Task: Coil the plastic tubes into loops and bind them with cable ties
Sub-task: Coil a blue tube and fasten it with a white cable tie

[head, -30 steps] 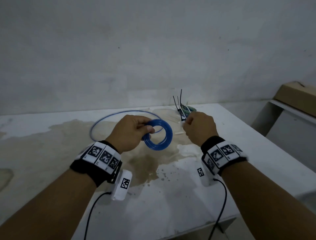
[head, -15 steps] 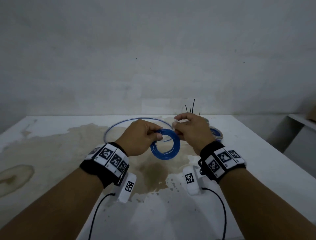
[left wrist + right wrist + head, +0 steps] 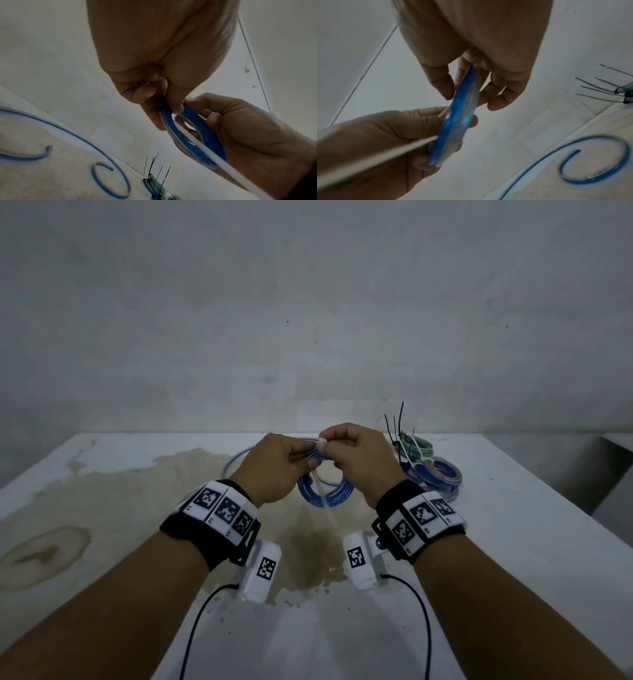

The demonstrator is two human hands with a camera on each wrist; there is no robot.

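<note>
White bench (image 3: pixel 513 542) with a broad brown stain across its middle and left, set against a bare grey wall (image 3: pixel 308 302). Toward the far right corner, a heap of bound coils (image 3: pixel 435 470) with black cable-tie tails (image 3: pixel 397 422) sticking upward. Along the far edge, behind the hands, a loose blue tube (image 3: pixel 82 136) lying in a wide arc, its free end curled (image 3: pixel 594 161).

Above the bench's middle, raised off the surface: blue coil (image 3: pixel 325 491), gripped at its top by the left hand (image 3: pixel 277 467), thumb and fingers curled round the strands. Right hand (image 3: pixel 359 460) just beside, fingers touching the coil's top and pinching a white cable tie (image 3: pixel 323 501), whose strip crosses the coil's opening and trails down toward the person.

Compared with half a second ago: hands closer together, now meeting at the coil's top; white tie now threaded through the loop; heap of bound coils more fully in view at right.
</note>
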